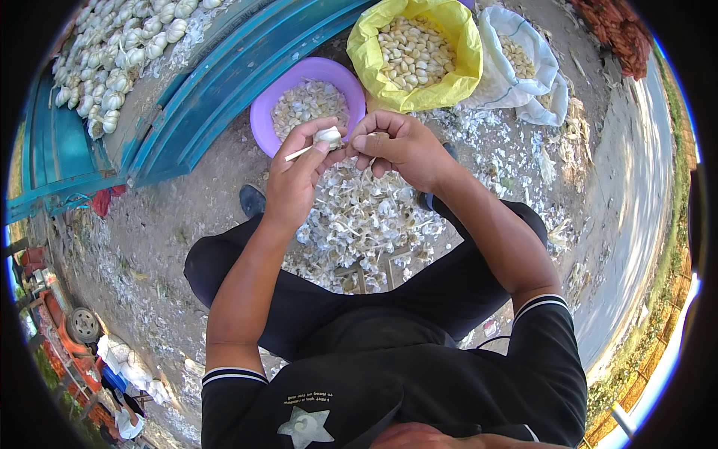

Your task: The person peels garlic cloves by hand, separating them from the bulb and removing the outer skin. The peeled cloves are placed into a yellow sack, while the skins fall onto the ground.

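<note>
My left hand [297,182] holds a white garlic bulb [327,136] between thumb and fingers, its short cut stem pointing down to the left. My right hand [412,149] is curled just right of the bulb, thumb and forefinger close together; whether anything is pinched there is hard to make out. Beyond my left hand stands a purple plastic basin [259,120] with loose garlic cloves [308,104] in it. Below both hands, between my feet, lies a heap of garlic skins and stem ends [364,224].
A yellow sack [359,47] of garlic cloves and a white woven sack [488,92] stand ahead. Garlic bulbs [118,67] are heaped behind a teal metal side panel [235,87]. Red mesh bags [614,33] lie far right. At lower left are an orange vehicle [56,320] and a person [129,421].
</note>
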`<state>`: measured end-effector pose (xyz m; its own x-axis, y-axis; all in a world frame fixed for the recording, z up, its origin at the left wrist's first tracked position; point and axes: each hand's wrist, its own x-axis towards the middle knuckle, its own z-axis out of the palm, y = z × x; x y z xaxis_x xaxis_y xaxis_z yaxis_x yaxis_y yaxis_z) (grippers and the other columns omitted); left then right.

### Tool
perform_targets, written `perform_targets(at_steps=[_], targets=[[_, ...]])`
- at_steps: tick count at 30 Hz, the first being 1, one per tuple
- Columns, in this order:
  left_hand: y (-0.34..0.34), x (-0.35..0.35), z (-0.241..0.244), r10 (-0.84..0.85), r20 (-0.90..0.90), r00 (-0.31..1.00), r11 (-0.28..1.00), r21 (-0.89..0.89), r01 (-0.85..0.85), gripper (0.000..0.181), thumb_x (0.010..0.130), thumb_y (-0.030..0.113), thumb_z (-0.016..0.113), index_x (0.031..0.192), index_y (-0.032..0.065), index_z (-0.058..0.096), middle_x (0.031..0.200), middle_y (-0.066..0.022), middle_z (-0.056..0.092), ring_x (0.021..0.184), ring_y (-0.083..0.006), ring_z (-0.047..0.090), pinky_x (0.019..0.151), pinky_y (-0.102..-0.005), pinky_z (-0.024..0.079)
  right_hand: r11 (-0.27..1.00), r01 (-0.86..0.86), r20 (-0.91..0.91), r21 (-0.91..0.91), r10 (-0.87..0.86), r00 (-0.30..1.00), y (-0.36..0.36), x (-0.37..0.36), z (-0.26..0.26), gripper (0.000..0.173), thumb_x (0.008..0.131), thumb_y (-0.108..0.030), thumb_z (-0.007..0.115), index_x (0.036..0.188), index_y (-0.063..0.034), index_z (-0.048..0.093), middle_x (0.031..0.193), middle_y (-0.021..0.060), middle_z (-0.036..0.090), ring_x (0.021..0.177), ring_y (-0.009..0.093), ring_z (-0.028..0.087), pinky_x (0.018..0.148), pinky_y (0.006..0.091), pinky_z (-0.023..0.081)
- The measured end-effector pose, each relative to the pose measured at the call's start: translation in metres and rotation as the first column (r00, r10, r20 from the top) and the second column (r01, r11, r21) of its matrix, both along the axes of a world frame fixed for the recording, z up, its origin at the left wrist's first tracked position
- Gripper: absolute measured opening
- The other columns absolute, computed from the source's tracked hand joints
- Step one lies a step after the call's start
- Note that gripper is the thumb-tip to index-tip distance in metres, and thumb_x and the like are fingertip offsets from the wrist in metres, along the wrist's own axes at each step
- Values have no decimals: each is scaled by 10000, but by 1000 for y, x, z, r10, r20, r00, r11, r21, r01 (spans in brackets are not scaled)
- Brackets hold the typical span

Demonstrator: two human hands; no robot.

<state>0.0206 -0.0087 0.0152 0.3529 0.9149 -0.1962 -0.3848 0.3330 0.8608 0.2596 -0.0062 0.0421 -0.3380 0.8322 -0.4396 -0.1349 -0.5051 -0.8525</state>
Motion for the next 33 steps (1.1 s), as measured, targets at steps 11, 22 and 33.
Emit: perform_targets(at_steps=[11, 22, 33], targets=[[-2, 1, -12, 65, -146, 987, 998, 25, -62, 519, 1137, 14, 577, 1655, -5, 610, 1455, -150, 759, 1267, -210, 759, 1129, -379, 604, 976, -107, 171, 188, 75, 982, -7, -19, -1, 214, 1146, -191, 734, 1269, -18, 702, 1179, 98, 835, 1022, 127, 832, 669, 238, 562], [-4, -1, -2, 423, -616, 664, 705, 685, 187, 582, 963, -136, 800, 1510, 60, 768, 1392, -189, 829, 1238, -296, 831, 1029, -399, 661, 994, 103, 3, -23, -103, 995, -3, -15, -6, 321, 999, -112, 841, 1301, -23, 779, 1051, 23, 797, 824, 64, 646, 745, 239, 510], [-11, 8, -7, 350, -593, 725, 756, 636, 154, 542, 930, -137, 838, 1441, 25, 765, 1347, -163, 828, 1232, -285, 818, 1010, -383, 662, 975, 206, -92, -84, -213, 973, -2, -25, -28, 188, 909, 0, 720, 1089, -52, 730, 981, 27, 731, 790, 95, 621, 695, 271, 489]])
